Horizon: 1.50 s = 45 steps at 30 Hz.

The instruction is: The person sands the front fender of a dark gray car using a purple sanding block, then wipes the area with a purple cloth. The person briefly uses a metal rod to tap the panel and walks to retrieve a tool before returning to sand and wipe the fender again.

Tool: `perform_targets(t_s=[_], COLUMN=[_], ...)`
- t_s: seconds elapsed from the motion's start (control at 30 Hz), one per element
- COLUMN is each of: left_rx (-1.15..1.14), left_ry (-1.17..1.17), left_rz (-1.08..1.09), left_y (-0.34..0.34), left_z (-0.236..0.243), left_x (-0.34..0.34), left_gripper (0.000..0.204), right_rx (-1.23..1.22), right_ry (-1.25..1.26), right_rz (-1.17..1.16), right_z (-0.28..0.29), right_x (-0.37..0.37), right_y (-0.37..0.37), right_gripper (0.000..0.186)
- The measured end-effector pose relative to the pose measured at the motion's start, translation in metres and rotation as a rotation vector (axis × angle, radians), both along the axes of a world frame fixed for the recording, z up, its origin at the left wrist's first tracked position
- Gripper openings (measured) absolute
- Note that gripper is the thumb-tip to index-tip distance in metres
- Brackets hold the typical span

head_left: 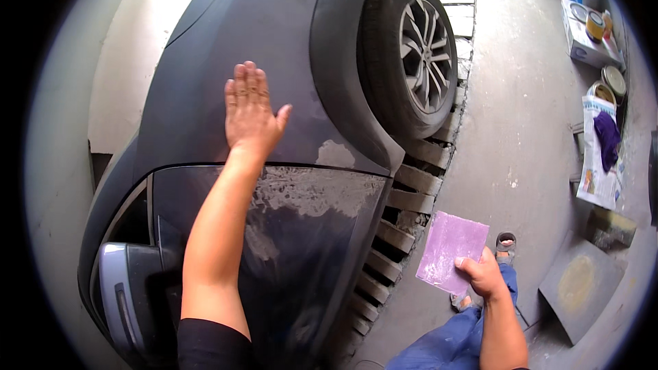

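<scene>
A dark grey car stands on my left, its front fender (274,20) dull and matte. My left hand (253,113) lies flat against that fender, fingers stretched out and thumb apart. Just behind the fender seam, the front door (308,247) is dark, with a rough grey patch (301,188) along its front edge. A smaller grey patch (336,154) marks the fender near the seam. On the right, my right hand (482,274) grips a purple rectangular sheet (452,247), thumb on top, held away from the car. The sheet looks like sandpaper, dusted white at its lower part.
The front wheel (426,55) sits in its arch above a slatted floor grate (394,236). At the far right are a white box (582,38), opened cans (613,81), a purple cloth (607,140) on newspaper, and a grey board (581,284). The side mirror (127,294) juts out at lower left.
</scene>
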<state>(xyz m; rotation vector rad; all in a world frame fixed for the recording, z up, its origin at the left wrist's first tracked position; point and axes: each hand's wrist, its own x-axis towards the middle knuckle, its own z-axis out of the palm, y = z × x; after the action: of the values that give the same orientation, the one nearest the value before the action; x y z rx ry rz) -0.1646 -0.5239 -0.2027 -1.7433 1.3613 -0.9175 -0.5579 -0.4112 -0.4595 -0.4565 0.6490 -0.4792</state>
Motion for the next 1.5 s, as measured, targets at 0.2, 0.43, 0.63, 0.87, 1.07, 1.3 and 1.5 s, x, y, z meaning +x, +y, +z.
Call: perform_targets(t_s=[0.2,0.43,0.63,0.87,1.07,1.3,1.5], left_rx=[0.35,0.714,0.737,0.087,-0.24,-0.528,-0.034], left_ry=[-0.01,-0.072,0.095,2.057,2.511,2.346,1.758], left_rz=[0.018,0.046,0.021,0.721,0.925,0.665,-0.141], left_y=[0.032,0.098,0.108,0.129,0.174,0.188,0.194], left_z=[-0.091,-0.198,-0.228,-0.213,-0.21,-0.188,-0.172], left_x=[-0.01,-0.012,-0.02,-0.074,-0.117,-0.107,-0.136], left_gripper=[0.086,0.087,0.079,0.049,0.023,0.019,0.038], right_rx=[0.062,-0.106,-0.096,0.082,0.034,-0.474,-0.548], right_ry=[0.036,0.156,0.081,-0.13,-0.16,0.431,0.096], right_rz=[0.069,0.266,0.216,0.124,0.051,-0.12,0.047], right_z=[-0.033,-0.05,-0.05,-0.039,-0.032,-0.024,0.003], right_x=[-0.001,-0.005,-0.005,0.023,0.063,0.089,0.122], right_y=[0.049,0.032,0.013,-0.006,0.0,0.019,0.041], right_gripper=[0.039,0.044,0.046,0.045,0.054,0.069,0.107])
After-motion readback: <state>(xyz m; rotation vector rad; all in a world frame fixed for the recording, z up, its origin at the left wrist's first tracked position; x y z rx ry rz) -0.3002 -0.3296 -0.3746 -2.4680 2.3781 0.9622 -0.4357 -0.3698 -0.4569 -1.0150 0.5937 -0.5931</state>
